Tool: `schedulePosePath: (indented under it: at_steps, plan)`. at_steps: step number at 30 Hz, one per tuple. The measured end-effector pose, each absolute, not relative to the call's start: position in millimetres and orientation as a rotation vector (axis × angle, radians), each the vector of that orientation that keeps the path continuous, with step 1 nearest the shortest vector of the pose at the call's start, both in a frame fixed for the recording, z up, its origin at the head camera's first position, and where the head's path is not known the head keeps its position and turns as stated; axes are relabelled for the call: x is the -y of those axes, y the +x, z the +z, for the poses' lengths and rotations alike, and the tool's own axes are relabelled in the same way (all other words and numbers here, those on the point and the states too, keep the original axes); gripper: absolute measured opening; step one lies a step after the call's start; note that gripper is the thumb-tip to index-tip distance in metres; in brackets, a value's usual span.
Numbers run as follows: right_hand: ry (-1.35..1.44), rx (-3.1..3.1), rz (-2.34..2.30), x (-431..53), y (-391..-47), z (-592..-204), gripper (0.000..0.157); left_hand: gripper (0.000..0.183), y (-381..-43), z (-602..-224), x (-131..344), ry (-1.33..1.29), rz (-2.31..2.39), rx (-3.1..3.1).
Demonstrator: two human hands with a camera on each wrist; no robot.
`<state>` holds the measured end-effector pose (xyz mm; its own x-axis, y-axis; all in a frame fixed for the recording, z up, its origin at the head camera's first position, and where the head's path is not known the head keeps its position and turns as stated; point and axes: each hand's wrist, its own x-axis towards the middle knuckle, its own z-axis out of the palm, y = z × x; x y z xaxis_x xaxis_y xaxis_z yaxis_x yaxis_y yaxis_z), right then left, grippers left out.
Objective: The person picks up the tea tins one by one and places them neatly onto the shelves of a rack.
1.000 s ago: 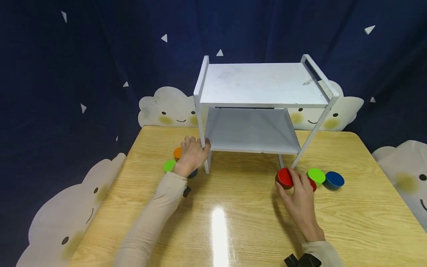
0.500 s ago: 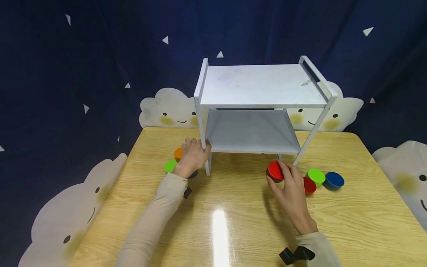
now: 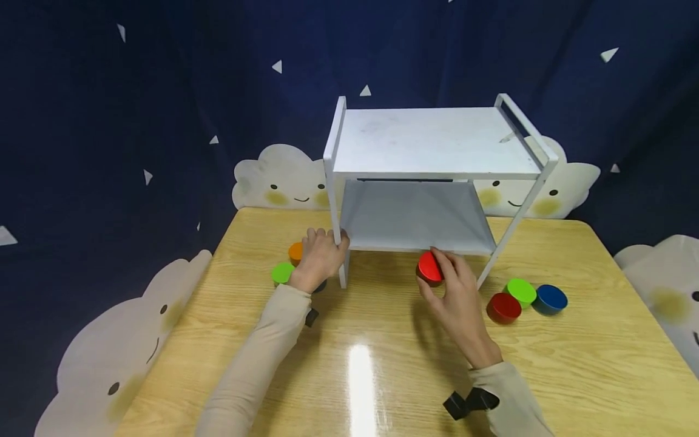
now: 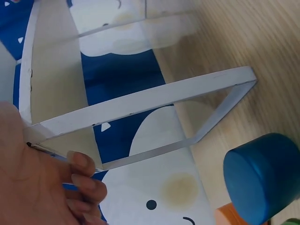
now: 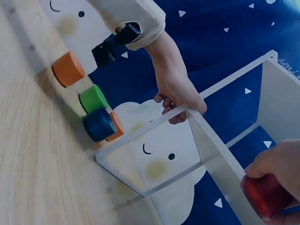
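Observation:
A white two-tier shelf [image 3: 437,142] stands on the wooden table. My left hand [image 3: 322,254] grips its left front post where the lower board [image 3: 415,215] joins; in the left wrist view the fingers curl behind that corner. A short red cylinder [image 3: 429,268] is pinched between the thumb and fingers of my right hand [image 3: 459,297]. It is raised off the table, just in front of the lower board's front edge. In the right wrist view the red cylinder [image 5: 266,196] appears close to the board's edge; whether they touch I cannot tell.
Right of the shelf sit a dark red cylinder [image 3: 503,308], a green one [image 3: 520,292] and a blue one [image 3: 550,300]. Orange [image 5: 69,69], green [image 5: 93,98] and blue [image 5: 99,124] cylinders stand left of it, with another orange one [image 5: 116,126] partly hidden.
My right hand has carried the red cylinder left and forward, away from the right-hand group to the shelf's front, uncovering the dark red cylinder. My left hand keeps its grip on the post.

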<state>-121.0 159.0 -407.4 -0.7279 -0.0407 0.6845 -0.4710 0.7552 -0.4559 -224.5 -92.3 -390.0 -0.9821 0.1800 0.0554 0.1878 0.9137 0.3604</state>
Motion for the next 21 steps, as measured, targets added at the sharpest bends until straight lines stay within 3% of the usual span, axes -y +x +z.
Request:
schedulePosePath:
  at_steps: [9, 13, 16, 21]
  plan:
    - [0.439, 2.27, 0.8, -147, -132, -395, 0.06, 0.054, -224, -389, 90, -0.314, -0.586, 3.06]
    - [0.478, 2.276, 0.847, -135, -140, -385, 0.058, 0.032, -220, -388, 94, -0.556, -0.169, 3.035]
    - [0.513, 2.292, 0.884, -126, -146, -379, 0.057, 0.039, -218, -388, 97, -0.7, 0.144, 2.955]
    - [0.566, 2.288, 0.872, -113, -155, -375, 0.057, 0.036, -219, -389, 94, -0.626, -0.028, 3.004]
